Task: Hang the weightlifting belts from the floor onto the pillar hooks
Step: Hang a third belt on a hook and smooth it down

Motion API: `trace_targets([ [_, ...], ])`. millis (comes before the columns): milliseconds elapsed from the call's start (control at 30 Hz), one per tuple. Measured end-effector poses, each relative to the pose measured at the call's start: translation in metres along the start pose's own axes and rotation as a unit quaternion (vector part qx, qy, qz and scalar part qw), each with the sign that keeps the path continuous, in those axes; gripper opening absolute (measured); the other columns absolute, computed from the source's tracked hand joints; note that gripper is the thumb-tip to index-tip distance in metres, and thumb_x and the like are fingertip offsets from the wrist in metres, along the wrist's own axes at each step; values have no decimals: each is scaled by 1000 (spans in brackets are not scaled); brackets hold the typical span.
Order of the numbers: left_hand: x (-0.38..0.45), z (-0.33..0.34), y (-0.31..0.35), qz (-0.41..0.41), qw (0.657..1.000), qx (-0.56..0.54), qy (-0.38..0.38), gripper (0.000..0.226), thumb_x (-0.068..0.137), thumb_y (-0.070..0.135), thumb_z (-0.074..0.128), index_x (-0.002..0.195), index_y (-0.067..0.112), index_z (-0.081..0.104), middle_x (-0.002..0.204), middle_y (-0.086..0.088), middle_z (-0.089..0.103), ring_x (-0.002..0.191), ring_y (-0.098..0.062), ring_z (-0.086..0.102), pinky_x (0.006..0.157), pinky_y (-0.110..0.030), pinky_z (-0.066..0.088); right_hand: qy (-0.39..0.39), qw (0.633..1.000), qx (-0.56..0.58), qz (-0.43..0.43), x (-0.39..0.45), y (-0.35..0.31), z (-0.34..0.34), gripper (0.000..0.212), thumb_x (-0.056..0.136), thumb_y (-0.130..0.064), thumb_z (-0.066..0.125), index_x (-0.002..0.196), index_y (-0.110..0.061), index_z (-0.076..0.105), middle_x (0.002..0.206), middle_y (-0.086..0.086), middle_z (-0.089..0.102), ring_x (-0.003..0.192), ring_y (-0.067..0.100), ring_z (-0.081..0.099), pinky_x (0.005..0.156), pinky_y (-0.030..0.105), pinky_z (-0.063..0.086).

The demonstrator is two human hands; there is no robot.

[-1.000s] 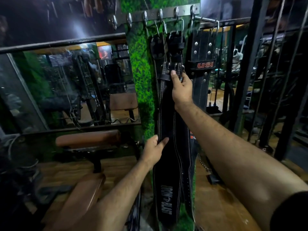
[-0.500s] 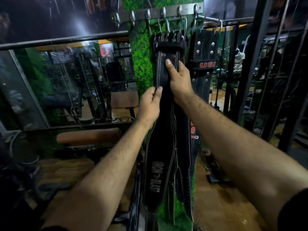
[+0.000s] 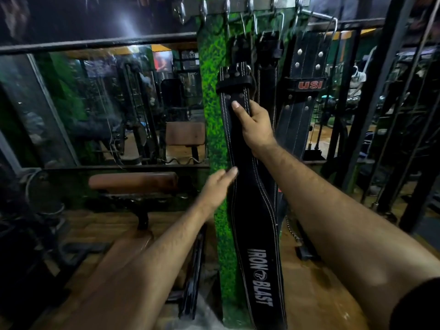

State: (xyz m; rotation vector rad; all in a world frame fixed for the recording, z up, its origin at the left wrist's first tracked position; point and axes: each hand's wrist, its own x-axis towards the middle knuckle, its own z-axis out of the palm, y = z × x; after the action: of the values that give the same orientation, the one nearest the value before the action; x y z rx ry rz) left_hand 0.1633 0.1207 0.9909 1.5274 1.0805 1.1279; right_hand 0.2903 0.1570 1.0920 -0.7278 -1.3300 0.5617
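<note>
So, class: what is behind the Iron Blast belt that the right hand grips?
Behind the Iron Blast belt lie the green pillar and another black belt hanging from the hooks. That belt's lower part is covered.

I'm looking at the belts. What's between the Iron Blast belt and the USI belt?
In the head view, the right hand and another dark hanging belt lie between the Iron Blast belt and the USI belt.

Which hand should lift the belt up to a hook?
Probably the right hand: it already grips the belt near its buckle end, below the hooks. The left hand is open, lower down.
</note>
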Motion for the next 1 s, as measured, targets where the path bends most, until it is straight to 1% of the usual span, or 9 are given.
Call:
trace_targets([
  [33,10,-5,12,6,1000,-23,13,69,90,64,58,137,15,56,135,3,58,125,-7,52,113,-34,37,-4,1000,-11,-1,0,-1,-2,13,99,-24,63,99,-13,70,96,7,75,87,15,71,81,36,60],
  [100,21,-10,44,67,995,-76,9,85,81,79,53,145,23,51,151,5,52,140,-10,46,121,-42,31,-19,1000,-22,0,0,-1,-5,13,100,-23,63,97,-13,71,92,4,75,83,13,71,77,32,59],
  [233,34,-11,106,110,979,-172,22,41,102,44,50,116,12,72,119,-9,74,114,-20,69,106,-39,51,-50,999,5,18,-10,3,-4,16,102,-16,60,105,-4,69,92,4,74,83,9,70,77,27,57],
  [400,50,-15,105,47,972,-223,53,22,102,20,55,99,3,69,88,-11,76,81,-25,74,80,-37,60,-92,991,55,81,-25,21,-1,27,99,-23,64,112,0,70,104,19,76,93,25,73,88,45,60],
  [600,51,-21,90,4,965,-252,72,43,103,27,52,130,-5,58,99,-17,70,73,-23,70,70,-32,59,-74,979,34,189,-97,77,5,15,91,-14,74,104,-7,75,98,10,77,84,15,72,81,29,59],
  [667,52,-29,86,-8,960,-263,94,38,102,30,53,126,1,61,88,-11,71,63,-19,69,59,-26,57,-94,968,10,234,-117,97,2,19,89,-14,76,102,0,75,99,14,77,81,15,71,81,30,59],
  [767,54,-40,78,-10,955,-262,138,41,98,33,61,124,1,65,94,-11,73,75,-22,70,71,-32,57,-139,952,-42,269,-127,106,1,26,84,-19,83,100,-1,76,101,16,78,85,21,74,86,40,61],
  [867,58,-46,75,-13,951,-266,157,36,97,32,64,118,4,68,94,-11,73,75,-24,69,76,-37,57,-206,936,-53,281,-108,81,7,14,82,-17,84,90,-11,74,89,5,78,76,8,75,74,26,62],
  [1000,61,-50,79,-22,963,-224,148,25,96,33,64,105,10,70,77,-3,72,65,-21,69,70,-38,60,-216,956,11,197,-64,37,24,37,82,-8,81,117,0,72,112,15,76,103,25,74,96,39,59],
])
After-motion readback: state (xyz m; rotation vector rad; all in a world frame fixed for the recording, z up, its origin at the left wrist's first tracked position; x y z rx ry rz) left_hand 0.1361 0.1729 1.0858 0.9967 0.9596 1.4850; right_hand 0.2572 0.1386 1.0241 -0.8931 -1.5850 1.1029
